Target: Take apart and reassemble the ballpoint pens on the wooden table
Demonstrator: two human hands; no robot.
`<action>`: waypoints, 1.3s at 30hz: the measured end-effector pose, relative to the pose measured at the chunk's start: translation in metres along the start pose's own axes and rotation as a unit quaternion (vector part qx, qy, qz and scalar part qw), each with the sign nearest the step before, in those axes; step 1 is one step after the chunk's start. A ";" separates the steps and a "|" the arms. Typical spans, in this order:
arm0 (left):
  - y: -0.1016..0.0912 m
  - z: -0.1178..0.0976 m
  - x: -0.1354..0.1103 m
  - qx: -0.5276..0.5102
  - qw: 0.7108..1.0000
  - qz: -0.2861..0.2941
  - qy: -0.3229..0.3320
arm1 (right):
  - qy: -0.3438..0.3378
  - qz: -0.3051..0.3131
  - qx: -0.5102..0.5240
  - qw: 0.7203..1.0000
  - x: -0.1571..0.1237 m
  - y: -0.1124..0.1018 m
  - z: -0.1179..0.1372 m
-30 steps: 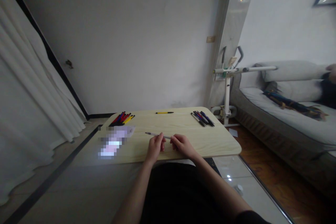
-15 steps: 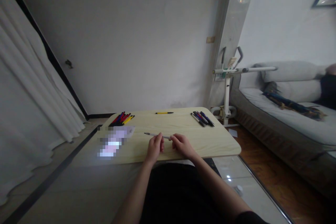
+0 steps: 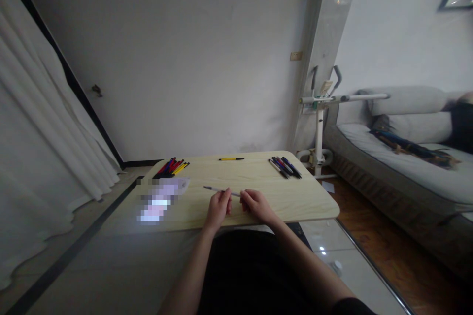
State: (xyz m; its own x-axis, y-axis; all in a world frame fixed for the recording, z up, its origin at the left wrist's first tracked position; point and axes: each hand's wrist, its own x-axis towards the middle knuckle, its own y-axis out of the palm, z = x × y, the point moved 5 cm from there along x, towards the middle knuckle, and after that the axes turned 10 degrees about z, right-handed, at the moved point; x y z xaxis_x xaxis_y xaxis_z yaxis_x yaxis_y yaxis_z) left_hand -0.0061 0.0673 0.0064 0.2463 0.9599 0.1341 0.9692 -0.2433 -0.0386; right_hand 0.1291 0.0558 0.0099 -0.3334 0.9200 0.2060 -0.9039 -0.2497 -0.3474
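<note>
Low over the near part of the table, a slim pale pen [image 3: 215, 189] with a dark end pointing left is held level in both hands. My left hand [image 3: 219, 206] is closed, pinching it near the middle between thumb and fingers. At the pen's right end, my right hand [image 3: 256, 204] is closed around it with fingertips pressed together. My fingers cover parts of the pen, so its full shape is hidden.
The light wood table [image 3: 254, 172] bears a pile of red, blue, black and yellow pens [image 3: 173, 167] at far left. One yellow pen [image 3: 231, 159] lies at the back. Several dark and pale pens [image 3: 285, 167] lie at right. A blurred-out bright item [image 3: 158, 202] is at left.
Both hands and the pen have shifted very slightly to the right. The grip looks the same, and the pens on the table have not moved.
</note>
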 end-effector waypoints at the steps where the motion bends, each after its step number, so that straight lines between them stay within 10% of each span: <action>1: 0.000 0.000 0.000 0.000 1.000 -0.001 0.001 | -0.001 0.000 -0.004 1.000 0.000 0.000 0.000; 39: 0.000 -0.001 -0.001 -0.011 1.000 -0.001 0.006 | -0.003 -0.009 -0.013 1.000 0.000 0.000 0.000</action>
State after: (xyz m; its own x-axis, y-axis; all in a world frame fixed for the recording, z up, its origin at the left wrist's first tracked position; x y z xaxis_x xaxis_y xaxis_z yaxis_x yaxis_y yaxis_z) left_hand -0.0063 0.0659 0.0072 0.2433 0.9590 0.1455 0.9698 -0.2435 -0.0167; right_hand 0.1295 0.0562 0.0098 -0.3191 0.9221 0.2187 -0.9024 -0.2252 -0.3673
